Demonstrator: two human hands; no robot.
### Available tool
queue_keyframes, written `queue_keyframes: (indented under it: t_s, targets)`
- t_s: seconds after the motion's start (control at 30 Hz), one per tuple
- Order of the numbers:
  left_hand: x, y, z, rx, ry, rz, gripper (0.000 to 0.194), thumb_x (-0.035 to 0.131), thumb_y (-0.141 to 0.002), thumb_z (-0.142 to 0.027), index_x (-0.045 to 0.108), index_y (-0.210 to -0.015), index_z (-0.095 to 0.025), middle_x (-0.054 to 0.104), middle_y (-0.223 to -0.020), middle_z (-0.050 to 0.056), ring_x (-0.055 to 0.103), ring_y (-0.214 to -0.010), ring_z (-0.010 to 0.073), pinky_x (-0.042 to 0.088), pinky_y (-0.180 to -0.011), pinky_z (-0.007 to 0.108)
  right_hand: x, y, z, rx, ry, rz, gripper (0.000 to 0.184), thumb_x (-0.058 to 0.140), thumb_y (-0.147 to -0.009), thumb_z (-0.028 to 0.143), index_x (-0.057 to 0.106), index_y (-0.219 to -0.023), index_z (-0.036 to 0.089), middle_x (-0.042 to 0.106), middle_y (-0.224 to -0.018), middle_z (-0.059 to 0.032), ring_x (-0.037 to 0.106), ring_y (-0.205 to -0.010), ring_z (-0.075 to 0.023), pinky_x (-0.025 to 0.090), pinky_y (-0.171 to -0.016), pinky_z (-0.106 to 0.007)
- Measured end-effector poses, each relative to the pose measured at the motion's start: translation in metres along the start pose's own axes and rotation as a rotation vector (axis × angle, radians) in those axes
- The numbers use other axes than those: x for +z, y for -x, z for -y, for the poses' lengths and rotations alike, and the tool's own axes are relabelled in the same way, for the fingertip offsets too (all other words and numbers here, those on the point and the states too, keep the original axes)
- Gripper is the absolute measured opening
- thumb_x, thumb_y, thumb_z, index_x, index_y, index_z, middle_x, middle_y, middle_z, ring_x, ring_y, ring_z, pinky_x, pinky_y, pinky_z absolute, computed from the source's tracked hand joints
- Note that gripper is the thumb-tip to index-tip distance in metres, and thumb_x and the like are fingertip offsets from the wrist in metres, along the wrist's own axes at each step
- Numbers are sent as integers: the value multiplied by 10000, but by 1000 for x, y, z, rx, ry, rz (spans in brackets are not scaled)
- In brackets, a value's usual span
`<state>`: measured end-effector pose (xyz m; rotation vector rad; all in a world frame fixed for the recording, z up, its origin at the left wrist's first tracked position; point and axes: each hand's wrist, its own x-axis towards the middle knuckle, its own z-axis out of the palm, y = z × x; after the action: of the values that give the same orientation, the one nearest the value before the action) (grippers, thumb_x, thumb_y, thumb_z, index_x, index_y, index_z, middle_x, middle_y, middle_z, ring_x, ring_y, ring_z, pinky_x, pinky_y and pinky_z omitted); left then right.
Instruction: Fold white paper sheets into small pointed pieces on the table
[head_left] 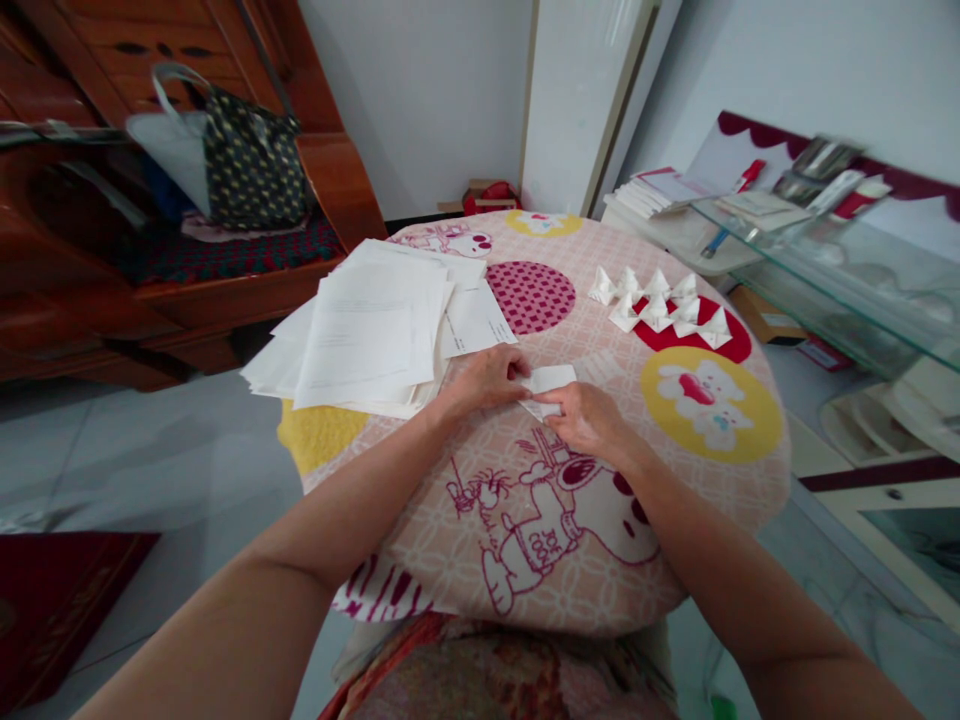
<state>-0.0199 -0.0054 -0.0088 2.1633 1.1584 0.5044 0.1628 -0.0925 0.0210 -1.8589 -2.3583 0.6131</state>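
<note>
A small folded piece of white paper (553,377) lies on the patterned tablecloth in front of me. My left hand (491,378) grips its left edge with thumb and fingers bent together. From the right, my right hand (586,415) pinches the near edge, its index finger pointing left along the fold. Left of my hands rests a loose stack of white paper sheets (367,330), a few with faint print. Several small folded paper shapes (656,310) with pointed peaks stand in two rows at the far right of the table.
The round table is covered by a pink tablecloth (465,540) with cartoon prints. A glass shelf (840,260) with papers, cups and pens borders it on the right. At left stands a wooden bench (330,190) holding a dark patterned bag (251,160). A red box (491,197) sits behind the table.
</note>
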Motion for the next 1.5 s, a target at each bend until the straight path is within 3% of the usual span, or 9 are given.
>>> queue_keyframes:
  t_s: [0.13,0.33,0.53,0.6,0.73,0.87,1.0,1.23,1.5]
  targets:
    - [-5,1,6,16,-6,14,360,751,-614,-178,704,-971,-171,689,-922,37,580,-798,154,448,-720,269,2,-1,0,9,-3,-13,408,661,-860,211,767,-1250,266,805,-1014,-94,725,-913,-232,484,-750,-285]
    - [-11,0,17,37,94,101,402,643,-626,-119,711,-1021,-147,698,-900,30,600,-798,141,475,-733,254,3,0,0,39,-22,-18,418,683,-861,209,756,-1272,237,782,-1162,-117,726,-1015,-245,520,-846,-305]
    - [-15,-3,26,75,189,157,512,485,-602,-34,735,-1036,-136,734,-896,31,630,-797,121,498,-750,230,5,0,-3,40,-65,-27,428,681,-865,210,747,-1287,229,782,-1157,-111,729,-986,-231,527,-834,-295]
    - [-17,1,22,110,182,120,530,457,-601,-15,748,-1025,-142,747,-949,43,649,-854,132,511,-793,245,5,0,-3,40,-72,-27,433,680,-862,204,745,-1289,227,785,-1140,-111,728,-977,-229,523,-828,-293]
    - [-14,11,5,244,133,-50,486,481,-671,-3,771,-1025,-167,740,-1090,72,659,-977,156,509,-862,272,5,-1,-3,23,-81,-28,428,672,-855,190,754,-1273,221,790,-1113,-108,726,-952,-222,503,-797,-280]
    - [-3,13,-1,246,32,36,305,561,-767,-51,790,-893,-207,750,-924,41,662,-870,153,495,-838,282,3,1,-3,0,-46,-25,399,636,-865,187,768,-1241,210,803,-1016,-106,727,-884,-223,474,-733,-277]
    - [2,10,6,266,1,98,250,605,-814,-79,791,-857,-241,758,-981,17,669,-919,147,476,-852,264,2,4,-3,-80,33,-27,380,585,-894,163,772,-1219,227,800,-1020,-100,722,-909,-223,454,-754,-278]
    - [2,8,13,345,-16,99,248,620,-813,-62,790,-860,-237,754,-955,-8,666,-891,125,476,-824,235,-7,3,3,-219,305,63,429,503,-973,202,674,-1363,245,785,-958,-121,710,-853,-229,408,-710,-291]
    - [7,4,22,387,-31,54,264,620,-817,-51,800,-898,-227,757,-972,3,674,-884,121,506,-824,245,-10,1,-2,-308,369,60,376,509,-948,172,736,-1239,243,775,-883,-111,682,-762,-207,349,-641,-288]
